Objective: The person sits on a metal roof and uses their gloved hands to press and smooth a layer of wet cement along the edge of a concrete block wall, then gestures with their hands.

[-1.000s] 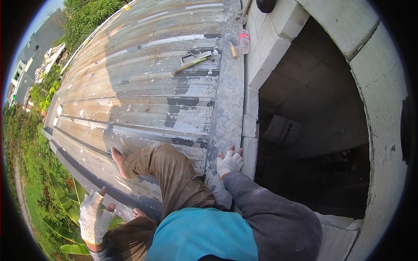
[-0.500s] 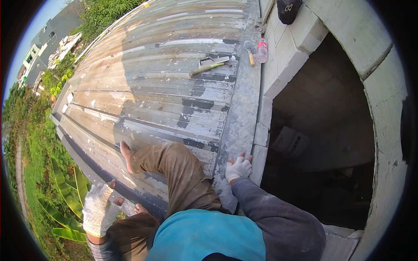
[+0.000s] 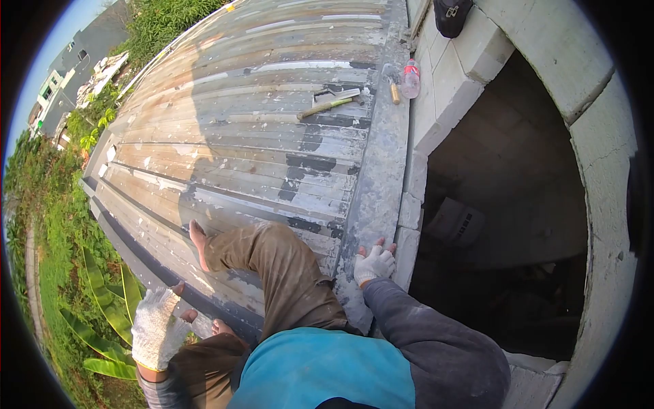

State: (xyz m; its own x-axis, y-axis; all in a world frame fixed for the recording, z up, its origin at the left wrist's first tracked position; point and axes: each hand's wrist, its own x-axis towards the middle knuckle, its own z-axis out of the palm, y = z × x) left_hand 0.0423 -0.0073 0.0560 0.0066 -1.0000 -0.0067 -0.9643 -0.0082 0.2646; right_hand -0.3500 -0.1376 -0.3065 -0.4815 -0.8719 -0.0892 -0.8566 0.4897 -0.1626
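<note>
My right hand [image 3: 375, 264], in a white glove with bare fingertips, rests with its fingers apart on the grey ledge [image 3: 371, 184] beside the block wall. It holds nothing. At the lower left, my left hand [image 3: 158, 327] wears a thick white glove and is raised near the roof's dark edge trim [image 3: 136, 255]. Its thumb and a fingertip show apart; whether something lies between them I cannot make out. My bare feet and brown trousers [image 3: 272, 273] are on the corrugated metal roof [image 3: 238, 157].
A long-handled tool [image 3: 327, 107] lies on the roof's upper part. Near it on the ledge are a tan-handled object [image 3: 394, 93] and a clear bottle [image 3: 410, 78]. A black bag [image 3: 452, 15] sits on the blocks. Right of the wall [image 3: 446, 102] is a dark, deep opening [image 3: 504, 204].
My left hand has shifted very slightly. My right hand stays on the ledge.
</note>
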